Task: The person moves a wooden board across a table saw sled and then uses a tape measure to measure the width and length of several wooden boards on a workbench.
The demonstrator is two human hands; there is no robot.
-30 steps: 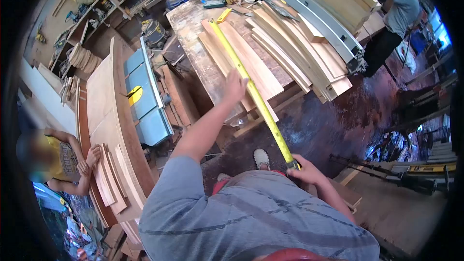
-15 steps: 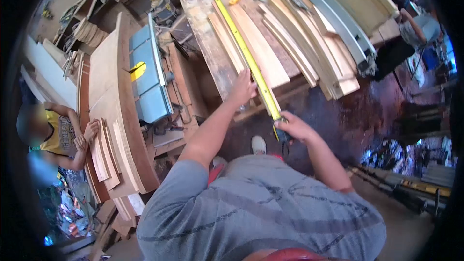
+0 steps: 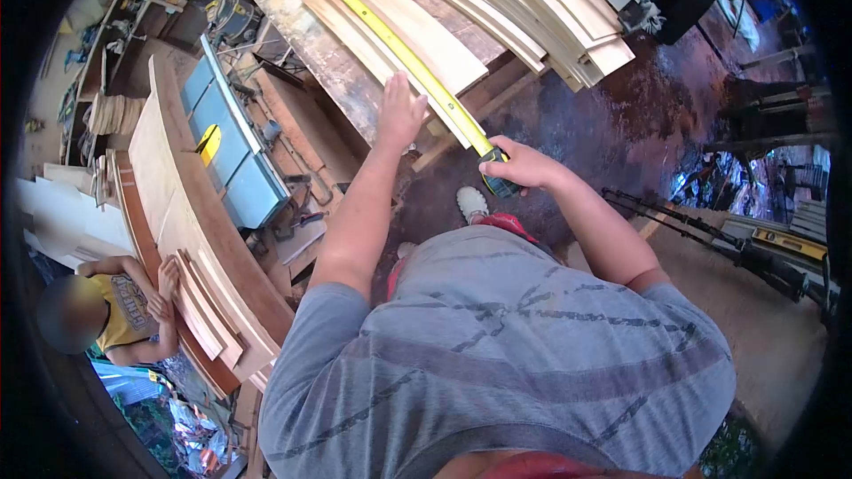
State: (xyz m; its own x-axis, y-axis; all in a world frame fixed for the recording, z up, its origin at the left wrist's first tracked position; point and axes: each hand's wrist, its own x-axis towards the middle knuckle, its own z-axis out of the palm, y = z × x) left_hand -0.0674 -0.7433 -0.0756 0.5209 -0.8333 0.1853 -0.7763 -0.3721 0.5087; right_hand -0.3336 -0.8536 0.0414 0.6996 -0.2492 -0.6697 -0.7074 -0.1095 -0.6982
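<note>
Across worn table: running lengthwise along pale boards, yellow tape blade pulled out straight, far end nr the boards' far ends, near end past table edge.
Tape measure: at near end of tape blade, off table edge, gripped in R hand.
R hand: wrapped round tape measure, closed, thumb side up by the blade's exit.
L hand: at near end of boards, just L of tape blade, fingers extended, nothing gripped; contact w/ board hard to tell.
Board stack: on table, R of measured boards, ends staggered.
L side: blue saw table w/ yellow insert; beyond, curved plywood panel bearing narrow strips.
Far L: seated or leaning (can't tell which), person in yellow top, hands together nr strips.
Upper R: partly visible, person in dark trousers.
R side: yellow spirit level.
</note>
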